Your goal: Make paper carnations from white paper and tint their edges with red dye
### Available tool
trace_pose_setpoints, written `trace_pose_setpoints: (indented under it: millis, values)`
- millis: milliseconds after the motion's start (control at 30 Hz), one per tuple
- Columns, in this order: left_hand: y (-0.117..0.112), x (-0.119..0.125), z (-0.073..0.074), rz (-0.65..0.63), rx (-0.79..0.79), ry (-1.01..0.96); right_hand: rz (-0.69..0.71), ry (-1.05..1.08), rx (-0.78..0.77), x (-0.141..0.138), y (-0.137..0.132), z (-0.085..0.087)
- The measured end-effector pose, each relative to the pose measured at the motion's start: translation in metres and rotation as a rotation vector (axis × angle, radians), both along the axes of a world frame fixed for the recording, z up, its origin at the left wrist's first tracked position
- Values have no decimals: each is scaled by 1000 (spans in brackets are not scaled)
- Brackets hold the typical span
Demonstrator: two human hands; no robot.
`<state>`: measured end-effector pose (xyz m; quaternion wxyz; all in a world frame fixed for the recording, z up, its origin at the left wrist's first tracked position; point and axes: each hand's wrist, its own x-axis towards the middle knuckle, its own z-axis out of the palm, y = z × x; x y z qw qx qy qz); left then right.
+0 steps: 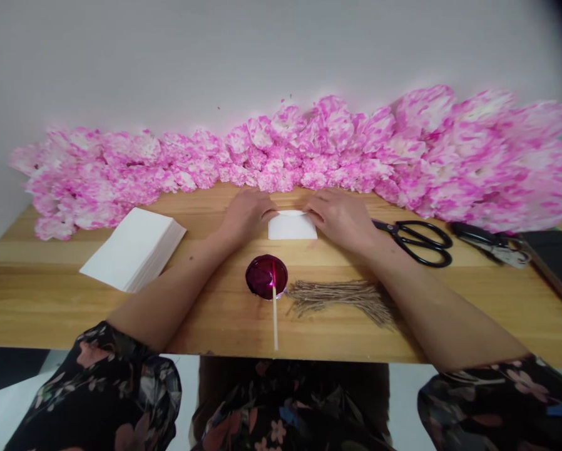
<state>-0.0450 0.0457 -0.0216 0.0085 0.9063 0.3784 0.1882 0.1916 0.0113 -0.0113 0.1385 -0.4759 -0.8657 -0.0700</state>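
At the middle of the table, a small white sheet of paper (292,227) lies between my hands, its far edge curled or folded over. My left hand (247,212) pinches the paper's left far corner. On the opposite corner my right hand (340,216) has its fingers closed, partly hiding the edge. Nearer to me sits a round dish of dark magenta liquid (261,275), with a thin wooden stick (275,319) resting in it. A bundle of cut brown twine (342,297) lies to the right of the dish.
Pink and white paper flowers (281,153) line the table's back edge. A stack of white paper (133,247) lies left. On the right are black-handled scissors (422,241), another black-handled tool (490,241) and a dark flat object (556,260). The wooden table's front edge (234,352) is close to me.
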Motion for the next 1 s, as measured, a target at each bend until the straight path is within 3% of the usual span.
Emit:
trace_pose_setpoints:
  millis: [167,467,800,1000]
  values:
    - [2,-2,-1,-6,-87,-112,-19,7,-7,-1,-1,1]
    - [4,-2,-3,-30,-103,-143,-16,13,-32,-1,-1,3]
    - [1,2,1,-20,-74,1,-26,-5,-44,-2,-1,6]
    - [-3,4,1,-33,42,79,-36,-9,-17,-1,-1,3]
